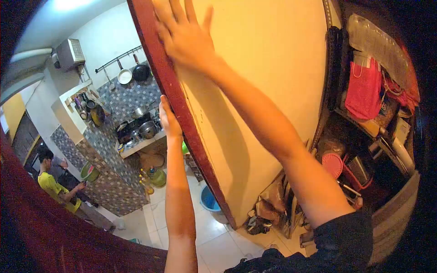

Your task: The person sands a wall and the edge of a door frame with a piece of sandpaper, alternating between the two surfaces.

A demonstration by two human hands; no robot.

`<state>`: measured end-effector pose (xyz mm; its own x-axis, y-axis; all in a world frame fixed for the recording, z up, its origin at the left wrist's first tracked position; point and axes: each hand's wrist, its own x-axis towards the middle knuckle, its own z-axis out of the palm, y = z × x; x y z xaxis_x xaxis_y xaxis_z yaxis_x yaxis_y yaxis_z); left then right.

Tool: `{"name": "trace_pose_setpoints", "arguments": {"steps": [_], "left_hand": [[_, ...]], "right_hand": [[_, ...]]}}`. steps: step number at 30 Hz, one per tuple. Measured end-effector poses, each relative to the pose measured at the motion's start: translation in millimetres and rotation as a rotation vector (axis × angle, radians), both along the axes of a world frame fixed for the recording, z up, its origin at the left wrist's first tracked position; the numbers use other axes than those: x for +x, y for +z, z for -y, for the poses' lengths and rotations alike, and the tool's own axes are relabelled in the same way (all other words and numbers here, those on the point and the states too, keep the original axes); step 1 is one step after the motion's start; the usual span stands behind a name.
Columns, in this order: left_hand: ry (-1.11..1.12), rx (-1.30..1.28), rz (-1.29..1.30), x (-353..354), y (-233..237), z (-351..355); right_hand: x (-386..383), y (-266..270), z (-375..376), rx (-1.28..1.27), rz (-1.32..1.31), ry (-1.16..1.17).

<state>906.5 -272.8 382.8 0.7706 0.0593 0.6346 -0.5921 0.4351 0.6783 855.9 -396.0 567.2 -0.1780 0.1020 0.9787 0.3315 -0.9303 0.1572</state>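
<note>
Right hand [184,34] is wide open, fingers spread, palm flat on the cream door [273,68] near its top. Left hand [169,119] sits lower against the dark red edge [193,141]; whether it grips is unclear. The door's long axis slants from upper left down to the tiled floor [218,248], between both arms. No writing is readable.
</note>
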Motion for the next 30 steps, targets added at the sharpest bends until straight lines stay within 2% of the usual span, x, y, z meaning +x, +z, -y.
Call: {"name": "trace_pose_setpoints", "arguments": {"steps": [4,6,7,10,12,14,15,17,19,21,24,26,28,30], "left_hand": [[0.027,0.028,-0.021,29.5,-8.4,-3.8],[-0.007,0.073,0.025,21.3,-9.4,-6.6],[-0.01,0.071,0.025,15.5,-7.7,-4.4],[0.025,-0.019,0.035,6.2,0.5,1.7],[-0.031,0.0,-0.014,7.2,-1.4,-0.3],[-0.023,-0.01,0.001,2.7,-1.7,1.3],[-0.011,-0.021,0.019,-0.1,-0.1,1.7],[0.015,-0.029,0.026,-8.5,3.3,5.4],[0.038,-0.023,0.034,-3.9,4.4,3.1],[0.052,-0.01,0.079,2.2,0.0,1.8],[-0.019,-0.021,-0.003,1.3,-0.6,0.3],[-0.041,0.0,-0.032,8.9,-2.9,-1.9],[-0.039,-0.018,-0.024,30.9,-12.2,-3.9],[-0.018,0.016,-0.002,23.5,-6.2,-4.2]], "right_hand": [[-22.3,-135.5,7.2,-0.014,-0.281,0.008],[-35.0,-170.5,7.2,-0.011,-0.366,-0.056],[-40.5,-171.5,6.6,-0.023,-0.427,-0.118],[-24.2,-125.2,-1.4,-0.004,-0.267,-0.047],[-15.8,-52.8,-7.9,0.057,-0.202,-0.139],[-8.2,23.3,-10.8,0.085,-0.046,0.071],[-4.2,53.0,-11.3,0.083,-0.047,0.076],[4.9,103.3,-11.7,0.094,-0.007,-0.02],[12.3,122.6,-11.4,0.119,0.033,-0.117],[17.2,94.4,-9.8,0.092,0.034,-0.133],[9.6,26.2,-0.2,0.001,0.11,-0.19],[-5.0,-41.4,5.7,-0.004,-0.16,-0.099],[-20.2,-111.6,10.1,-0.003,-0.292,-0.024],[-31.7,-178.8,13.6,0.0,-0.416,0.014]]}}
